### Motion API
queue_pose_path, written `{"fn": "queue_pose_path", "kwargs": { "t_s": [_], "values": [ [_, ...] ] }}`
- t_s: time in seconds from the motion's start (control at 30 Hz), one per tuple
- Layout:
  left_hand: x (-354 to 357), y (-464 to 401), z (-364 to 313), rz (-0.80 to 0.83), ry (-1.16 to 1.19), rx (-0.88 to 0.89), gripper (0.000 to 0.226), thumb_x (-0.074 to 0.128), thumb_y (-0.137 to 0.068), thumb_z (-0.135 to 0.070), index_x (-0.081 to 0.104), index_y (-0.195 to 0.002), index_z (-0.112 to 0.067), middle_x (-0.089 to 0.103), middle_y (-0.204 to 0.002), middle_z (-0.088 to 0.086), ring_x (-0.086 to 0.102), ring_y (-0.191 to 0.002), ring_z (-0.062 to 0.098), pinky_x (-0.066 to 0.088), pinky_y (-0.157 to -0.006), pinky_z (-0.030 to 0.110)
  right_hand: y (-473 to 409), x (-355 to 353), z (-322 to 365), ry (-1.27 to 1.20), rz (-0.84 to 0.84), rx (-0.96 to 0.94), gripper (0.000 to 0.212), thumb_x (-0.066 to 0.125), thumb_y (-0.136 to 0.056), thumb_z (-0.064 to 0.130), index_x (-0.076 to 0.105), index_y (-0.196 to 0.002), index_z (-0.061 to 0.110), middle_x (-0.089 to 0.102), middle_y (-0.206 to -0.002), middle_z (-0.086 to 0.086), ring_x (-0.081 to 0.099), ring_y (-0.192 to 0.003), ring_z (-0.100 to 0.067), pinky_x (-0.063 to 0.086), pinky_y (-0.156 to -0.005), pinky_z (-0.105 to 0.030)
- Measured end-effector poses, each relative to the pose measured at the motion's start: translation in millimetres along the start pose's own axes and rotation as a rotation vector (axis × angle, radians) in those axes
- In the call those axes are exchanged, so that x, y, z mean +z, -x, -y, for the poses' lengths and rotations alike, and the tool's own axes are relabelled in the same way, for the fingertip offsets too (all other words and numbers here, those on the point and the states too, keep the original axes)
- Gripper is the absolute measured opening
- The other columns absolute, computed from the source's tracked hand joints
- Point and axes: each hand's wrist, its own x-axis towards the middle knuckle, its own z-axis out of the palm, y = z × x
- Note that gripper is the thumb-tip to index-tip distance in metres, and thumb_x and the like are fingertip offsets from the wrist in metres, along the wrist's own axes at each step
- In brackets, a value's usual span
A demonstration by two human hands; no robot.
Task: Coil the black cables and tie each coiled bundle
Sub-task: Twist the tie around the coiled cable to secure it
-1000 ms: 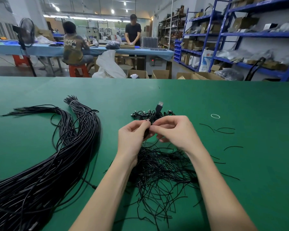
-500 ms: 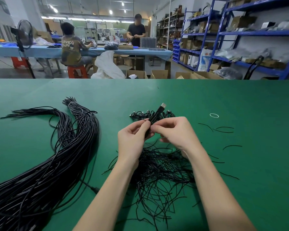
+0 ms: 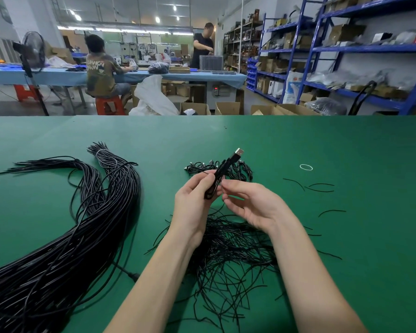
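Note:
My left hand [image 3: 193,200] grips a coiled black cable bundle [image 3: 222,173] above the green table [image 3: 322,145]; its silver USB plug [image 3: 239,152] sticks up to the right. My right hand [image 3: 252,204] sits just right of the bundle, palm turned up, fingers loosely curled, fingertips close to the coil; whether they pinch a thin tie I cannot tell. A loose heap of thin black ties [image 3: 228,255] lies under both wrists. Finished coiled bundles [image 3: 244,168] lie behind the hands. A thick sheaf of long uncoiled black cables [image 3: 82,231] sweeps along the left.
A small white rubber band [image 3: 306,167] and a few stray ties [image 3: 320,188] lie at the right on the table. Beyond the far edge are cardboard boxes [image 3: 227,108], blue shelving [image 3: 346,49], a fan [image 3: 33,54] and two people at a blue bench [image 3: 58,75].
My right hand has come off the bundle and turned palm up, moving slightly right. The left hand keeps the coil, which has tilted so the plug points further up and right.

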Motion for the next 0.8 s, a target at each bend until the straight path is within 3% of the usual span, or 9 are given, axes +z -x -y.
{"fn": "queue_pose_path", "kwargs": {
  "t_s": [0.17,0.33,0.43,0.57,0.73,0.8],
  "values": [
    [-2.2,0.1,-3.0,0.021,0.0,-0.049,0.01,0.058,-0.095,-0.002,0.065,-0.101,-0.007,0.07,-0.085,0.01,0.064,-0.063,0.01,0.056,-0.067,0.019,-2.7,-2.6,-1.8,0.001,0.001,-0.009,0.006,0.079,-0.072,0.015,0.082,-0.073,0.01,0.075,-0.081,-0.006,0.068,-0.065,-0.007,0.057,-0.06,-0.017],
    [-6.7,-0.3,-4.9,0.077,0.016,-0.13,0.012,0.063,-0.091,-0.007,0.074,-0.095,-0.006,0.073,-0.09,0.011,0.069,-0.072,0.011,0.057,-0.07,0.019,-1.7,-7.7,-0.9,-0.005,0.053,0.012,0.012,0.078,-0.072,0.015,0.081,-0.079,0.006,0.074,-0.082,-0.007,0.069,-0.067,-0.008,0.058,-0.06,-0.017],
    [-9.0,0.2,-7.1,0.159,-0.001,-0.174,0.015,0.07,-0.077,-0.019,0.082,-0.085,-0.014,0.075,-0.089,0.009,0.071,-0.078,0.012,0.057,-0.075,0.019,-0.5,-16.1,-0.4,-0.036,0.122,0.036,0.015,0.074,-0.076,0.012,0.078,-0.087,0.003,0.072,-0.084,-0.008,0.069,-0.069,-0.009,0.059,-0.059,-0.018],
    [-15.4,1.7,-10.0,0.319,-0.091,-0.239,0.017,0.071,-0.078,-0.023,0.082,-0.088,-0.014,0.075,-0.091,0.009,0.071,-0.082,0.015,0.055,-0.076,0.018,3.5,-30.8,-1.7,-0.101,0.206,0.055,0.021,0.063,-0.083,0.004,0.072,-0.1,-0.005,0.071,-0.084,-0.013,0.069,-0.067,-0.011,0.058,-0.056,-0.016],
    [-27.0,2.0,-15.2,0.466,-0.205,-0.265,0.014,0.069,-0.082,-0.014,0.08,-0.089,-0.007,0.074,-0.089,0.01,0.07,-0.079,0.014,0.056,-0.079,0.02,9.0,-40.0,-0.4,0.142,0.156,0.026,0.02,0.052,-0.098,-0.004,0.072,-0.098,-0.002,0.07,-0.081,-0.01,0.066,-0.061,-0.008,0.049,-0.043,-0.012],
    [-29.0,1.0,-14.5,0.469,-0.262,-0.244,0.014,0.071,-0.081,-0.014,0.08,-0.088,-0.007,0.072,-0.084,0.01,0.069,-0.078,0.015,0.056,-0.08,0.022,9.8,-40.2,1.9,0.304,0.139,-0.012,0.028,0.057,-0.096,-0.002,0.079,-0.083,0.009,0.069,-0.076,-0.003,0.061,-0.055,-0.002,0.041,-0.04,-0.009]
  ]
}}
